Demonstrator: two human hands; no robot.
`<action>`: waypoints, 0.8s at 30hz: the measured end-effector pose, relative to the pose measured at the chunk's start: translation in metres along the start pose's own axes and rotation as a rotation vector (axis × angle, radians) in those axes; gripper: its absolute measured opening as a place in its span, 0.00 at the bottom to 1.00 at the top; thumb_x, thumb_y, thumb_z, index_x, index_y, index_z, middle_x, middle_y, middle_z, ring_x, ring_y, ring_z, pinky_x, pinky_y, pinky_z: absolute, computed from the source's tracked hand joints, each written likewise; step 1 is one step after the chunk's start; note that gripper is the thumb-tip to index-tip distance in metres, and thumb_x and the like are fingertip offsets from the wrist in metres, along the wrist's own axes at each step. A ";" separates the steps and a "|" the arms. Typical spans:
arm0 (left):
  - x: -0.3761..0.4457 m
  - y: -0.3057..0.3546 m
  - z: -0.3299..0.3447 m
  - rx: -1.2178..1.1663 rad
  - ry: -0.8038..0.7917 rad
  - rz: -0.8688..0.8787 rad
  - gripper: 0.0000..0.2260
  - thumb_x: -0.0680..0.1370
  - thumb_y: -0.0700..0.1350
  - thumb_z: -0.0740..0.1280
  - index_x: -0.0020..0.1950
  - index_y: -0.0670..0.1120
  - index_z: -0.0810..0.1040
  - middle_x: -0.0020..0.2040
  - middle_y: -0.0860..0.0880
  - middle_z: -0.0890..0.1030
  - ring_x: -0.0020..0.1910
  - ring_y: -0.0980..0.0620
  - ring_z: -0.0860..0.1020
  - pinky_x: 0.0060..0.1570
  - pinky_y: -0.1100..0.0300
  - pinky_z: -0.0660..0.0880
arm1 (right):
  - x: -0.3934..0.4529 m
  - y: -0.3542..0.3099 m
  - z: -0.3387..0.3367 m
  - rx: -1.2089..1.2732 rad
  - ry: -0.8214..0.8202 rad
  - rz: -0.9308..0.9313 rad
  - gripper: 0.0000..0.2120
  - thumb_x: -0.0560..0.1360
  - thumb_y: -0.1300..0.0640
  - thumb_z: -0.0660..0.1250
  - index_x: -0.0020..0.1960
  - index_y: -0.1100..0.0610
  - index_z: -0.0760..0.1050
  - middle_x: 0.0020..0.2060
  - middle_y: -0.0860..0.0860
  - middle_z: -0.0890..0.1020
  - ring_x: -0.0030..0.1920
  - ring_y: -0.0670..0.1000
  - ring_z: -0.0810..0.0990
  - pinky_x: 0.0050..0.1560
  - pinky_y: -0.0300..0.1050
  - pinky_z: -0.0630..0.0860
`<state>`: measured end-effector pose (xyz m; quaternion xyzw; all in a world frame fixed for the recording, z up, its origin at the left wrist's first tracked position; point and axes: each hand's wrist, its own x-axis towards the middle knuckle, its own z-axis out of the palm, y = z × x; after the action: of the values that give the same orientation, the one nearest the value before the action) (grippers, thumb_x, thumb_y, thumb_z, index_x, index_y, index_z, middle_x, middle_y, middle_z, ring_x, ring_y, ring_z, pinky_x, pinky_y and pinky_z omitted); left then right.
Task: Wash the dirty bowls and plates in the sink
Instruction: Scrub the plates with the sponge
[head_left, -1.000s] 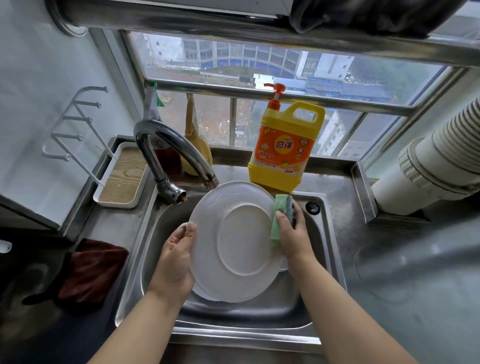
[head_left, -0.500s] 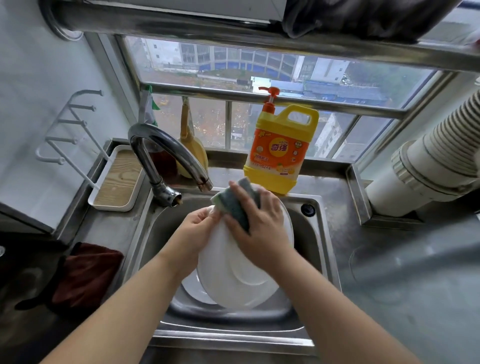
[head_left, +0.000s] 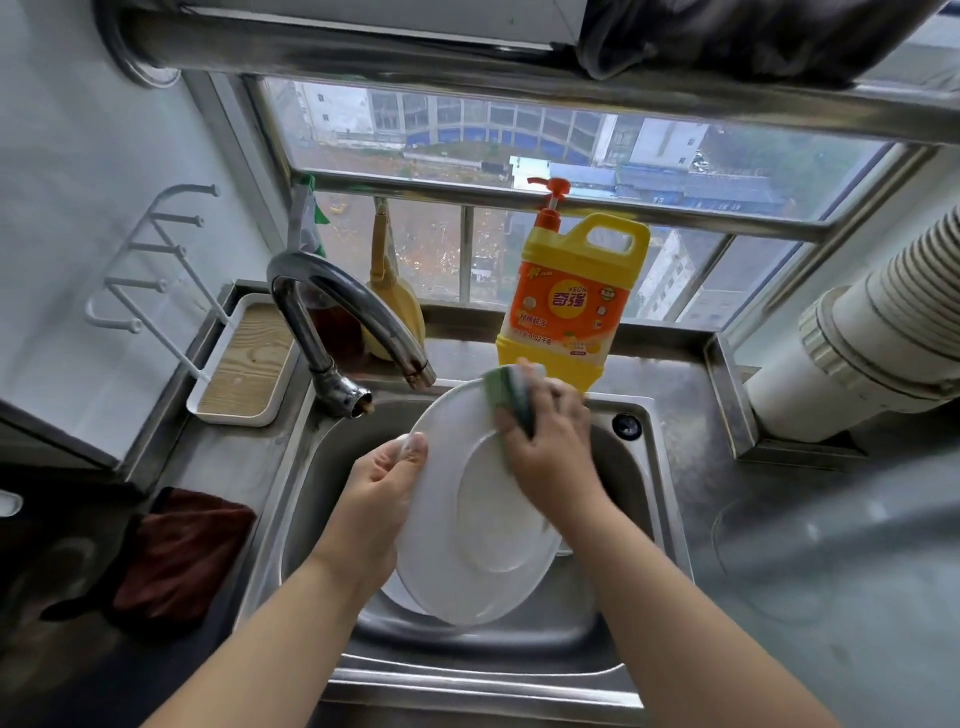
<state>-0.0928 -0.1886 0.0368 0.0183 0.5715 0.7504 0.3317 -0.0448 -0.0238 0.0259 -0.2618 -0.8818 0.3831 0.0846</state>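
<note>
A large white plate (head_left: 467, 525) is held tilted over the steel sink (head_left: 311, 467). My left hand (head_left: 379, 499) grips its left rim, thumb on the face. My right hand (head_left: 550, 441) holds a green sponge (head_left: 506, 387) and presses it on the plate's upper right rim; the sponge is blurred. Under the held plate, the edge of another white dish (head_left: 395, 592) shows in the basin. The rest of the basin is hidden by the plate and my arms.
The curved faucet (head_left: 343, 306) ends just above the plate's top left. A yellow detergent bottle (head_left: 571, 306) stands behind the sink. A white tray (head_left: 244, 364) sits at the left, a dark red cloth (head_left: 182, 551) on the left counter, a white duct (head_left: 872, 338) at the right.
My right hand with the sponge has swept from the plate's right rim across its top and back toward the upper right. My left hand keeps hold of the left rim.
</note>
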 end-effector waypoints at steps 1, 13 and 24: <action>-0.001 0.001 0.000 0.009 0.004 0.012 0.13 0.79 0.48 0.60 0.47 0.43 0.82 0.39 0.42 0.82 0.35 0.49 0.81 0.33 0.58 0.79 | 0.006 0.006 -0.004 0.057 0.006 0.128 0.28 0.79 0.43 0.57 0.76 0.42 0.51 0.71 0.50 0.58 0.71 0.53 0.54 0.72 0.52 0.53; 0.000 0.001 -0.002 -0.093 0.125 0.022 0.13 0.79 0.49 0.60 0.47 0.47 0.84 0.44 0.43 0.82 0.42 0.46 0.79 0.44 0.54 0.77 | 0.007 0.024 0.001 0.154 0.002 0.317 0.27 0.79 0.43 0.57 0.76 0.40 0.52 0.71 0.53 0.58 0.71 0.58 0.56 0.71 0.58 0.56; -0.008 0.001 -0.036 -0.193 -0.089 -0.201 0.16 0.73 0.48 0.70 0.59 0.43 0.80 0.50 0.41 0.82 0.45 0.45 0.83 0.42 0.52 0.82 | -0.007 0.056 -0.012 0.516 0.022 0.213 0.26 0.74 0.46 0.65 0.70 0.34 0.62 0.64 0.46 0.70 0.60 0.48 0.72 0.62 0.50 0.72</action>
<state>-0.1013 -0.2231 0.0285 -0.0376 0.4805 0.7633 0.4302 -0.0121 0.0123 -0.0057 -0.3272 -0.7216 0.5987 0.1174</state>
